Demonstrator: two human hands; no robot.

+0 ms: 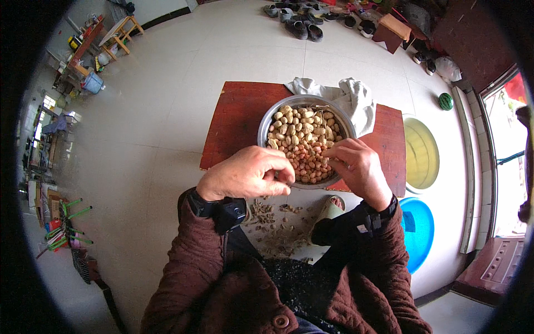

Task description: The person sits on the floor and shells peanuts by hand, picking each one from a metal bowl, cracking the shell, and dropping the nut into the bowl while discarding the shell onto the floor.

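Observation:
A round metal basin [263, 125] stands on a low red wooden table [240, 108]. Unshelled peanuts [298, 125] fill its far part, and shelled reddish peanut kernels [311, 167] lie in the near part. Over the basin's near left rim is my left hand [254, 173], thumb and fingers curled with a gap between them; nothing shows in it. My right hand [354, 165] reaches over the right rim, its fingertips down at the kernels; whether they pinch something is too small to tell. A pale cloth [358, 104] lies crumpled behind the basin.
Broken peanut shells [265, 213] litter the floor between my feet. To the right of the table are a blue basin [421, 234] and a basin of yellowish liquid [419, 154]. A watermelon [445, 101] sits near the doorway. Shoes [302, 30] stand at the far side.

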